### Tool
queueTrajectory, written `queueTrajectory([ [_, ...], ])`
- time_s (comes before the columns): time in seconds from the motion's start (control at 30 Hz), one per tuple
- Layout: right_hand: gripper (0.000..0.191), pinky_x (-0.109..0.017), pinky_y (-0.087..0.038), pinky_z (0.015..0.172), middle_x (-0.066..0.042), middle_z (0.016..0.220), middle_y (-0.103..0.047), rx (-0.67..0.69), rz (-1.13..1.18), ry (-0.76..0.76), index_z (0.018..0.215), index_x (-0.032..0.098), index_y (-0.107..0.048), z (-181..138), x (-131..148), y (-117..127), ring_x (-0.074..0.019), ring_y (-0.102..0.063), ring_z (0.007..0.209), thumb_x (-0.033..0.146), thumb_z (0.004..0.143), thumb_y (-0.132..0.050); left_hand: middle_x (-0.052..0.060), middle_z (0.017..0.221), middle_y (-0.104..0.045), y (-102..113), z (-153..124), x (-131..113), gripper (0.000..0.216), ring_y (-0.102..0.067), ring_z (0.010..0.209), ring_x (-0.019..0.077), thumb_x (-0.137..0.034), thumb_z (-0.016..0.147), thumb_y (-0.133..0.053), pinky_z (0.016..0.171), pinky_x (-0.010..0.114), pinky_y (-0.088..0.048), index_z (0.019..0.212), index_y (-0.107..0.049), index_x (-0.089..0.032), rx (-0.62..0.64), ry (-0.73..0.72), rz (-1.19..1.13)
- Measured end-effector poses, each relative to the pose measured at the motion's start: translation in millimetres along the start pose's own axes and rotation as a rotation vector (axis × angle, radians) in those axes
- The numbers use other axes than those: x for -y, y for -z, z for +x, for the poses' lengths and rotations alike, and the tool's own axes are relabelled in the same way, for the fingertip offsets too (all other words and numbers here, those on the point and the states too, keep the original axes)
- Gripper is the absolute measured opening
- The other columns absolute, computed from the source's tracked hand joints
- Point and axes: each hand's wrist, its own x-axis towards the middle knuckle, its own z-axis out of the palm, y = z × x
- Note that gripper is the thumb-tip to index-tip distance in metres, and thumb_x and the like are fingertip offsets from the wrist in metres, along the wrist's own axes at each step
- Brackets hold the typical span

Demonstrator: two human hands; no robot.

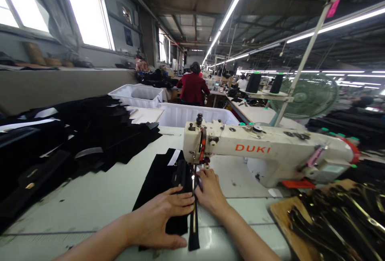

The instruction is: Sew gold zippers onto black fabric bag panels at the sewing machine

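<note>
A white DUKI sewing machine stands on the pale table. Under its needle lies a black fabric piece with a black zipper running toward me along its right edge. My left hand lies flat on the fabric, fingers stretched toward the zipper. My right hand rests just right of the needle, its fingertips curled down and pressing on the zipper tape at the presser foot.
A big heap of black cut pieces covers the table's left. A wooden board with several zippers lies at right. White bins stand behind, a green fan at right, and a person in red sits ahead.
</note>
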Motion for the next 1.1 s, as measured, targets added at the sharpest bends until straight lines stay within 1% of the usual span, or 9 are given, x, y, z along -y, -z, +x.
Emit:
queueTrajectory([
  [0.1,0.054,-0.036,-0.037,0.094,-0.007,0.126,-0.053,0.057,0.036,-0.016,0.122,0.023,-0.057,-1,-7,6,-0.0260,-0.046,0.117,0.017,0.069,-0.066,0.006,0.149,-0.041,0,0,2,0.066,-0.038,0.137,0.0231,-0.044,0.086,-0.064,0.117,0.047,-0.020,0.144,-0.041,-0.026,0.022,-0.008,0.012],
  [0.2,0.052,-0.036,-0.038,0.089,-0.006,0.120,-0.054,0.067,0.051,-0.073,0.118,0.025,-0.060,3,-10,7,-0.0270,-0.047,0.112,0.023,0.067,-0.070,0.005,0.150,-0.039,-2,0,3,0.068,-0.036,0.138,0.0242,-0.046,0.085,-0.065,0.117,0.048,-0.019,0.145,-0.040,-0.027,0.043,0.011,0.012],
  [0.37,0.035,-0.036,-0.037,0.083,-0.008,0.109,-0.055,0.031,0.035,-0.158,0.104,0.020,-0.060,9,1,-5,-0.0272,-0.048,0.106,0.019,0.069,-0.062,0.005,0.149,-0.041,-5,0,7,0.072,-0.038,0.137,0.0290,-0.055,0.082,-0.067,0.118,0.050,-0.018,0.144,-0.042,-0.029,0.035,0.033,-0.037],
  [0.5,0.037,-0.039,-0.036,0.086,-0.011,0.112,-0.055,-0.003,-0.004,-0.164,0.105,0.017,-0.057,9,12,-12,-0.0286,-0.045,0.108,0.013,0.068,-0.056,0.005,0.149,-0.041,-5,2,8,0.071,-0.038,0.137,0.0305,-0.058,0.082,-0.065,0.117,0.052,-0.018,0.143,-0.043,-0.031,0.058,0.041,-0.046],
  [0.63,0.039,-0.041,-0.035,0.086,-0.012,0.113,-0.056,0.003,-0.051,-0.103,0.106,0.017,-0.056,12,13,-7,-0.0291,-0.046,0.107,0.009,0.067,-0.055,0.004,0.149,-0.041,-4,4,8,0.070,-0.038,0.137,0.0310,-0.059,0.082,-0.065,0.117,0.053,-0.019,0.143,-0.043,-0.034,0.063,0.049,-0.042],
  [0.77,0.038,-0.041,-0.032,0.090,-0.009,0.113,-0.058,0.010,-0.084,-0.024,0.109,0.020,-0.055,11,6,0,-0.0262,-0.047,0.108,0.004,0.074,-0.050,0.005,0.147,-0.044,-2,5,8,0.069,-0.040,0.135,0.0310,-0.056,0.082,-0.066,0.116,0.052,-0.021,0.143,-0.044,-0.032,0.041,0.018,-0.053],
  [0.97,0.022,-0.037,-0.038,0.083,-0.008,0.106,-0.060,0.025,-0.090,-0.022,0.106,0.020,-0.058,7,-5,-1,-0.0262,-0.052,0.102,0.018,0.084,-0.056,0.007,0.147,-0.044,-1,5,5,0.069,-0.042,0.134,0.0306,-0.052,0.081,-0.069,0.116,0.051,-0.022,0.142,-0.046,-0.031,0.036,0.014,-0.067],
  [1.03,0.018,-0.036,-0.039,0.081,-0.009,0.102,-0.062,0.042,-0.105,0.001,0.100,0.019,-0.060,10,-5,1,-0.0255,-0.054,0.098,0.013,0.084,-0.055,0.007,0.147,-0.044,-1,5,5,0.069,-0.041,0.135,0.0305,-0.053,0.082,-0.067,0.116,0.051,-0.021,0.143,-0.044,-0.031,0.044,0.018,-0.066],
  [1.1,0.022,-0.036,-0.039,0.082,-0.011,0.105,-0.062,0.055,-0.128,0.054,0.099,0.017,-0.060,14,-2,6,-0.0256,-0.054,0.101,0.005,0.082,-0.053,0.006,0.147,-0.044,0,6,5,0.068,-0.041,0.135,0.0305,-0.054,0.082,-0.067,0.116,0.052,-0.021,0.143,-0.045,-0.032,0.058,0.025,-0.062],
])
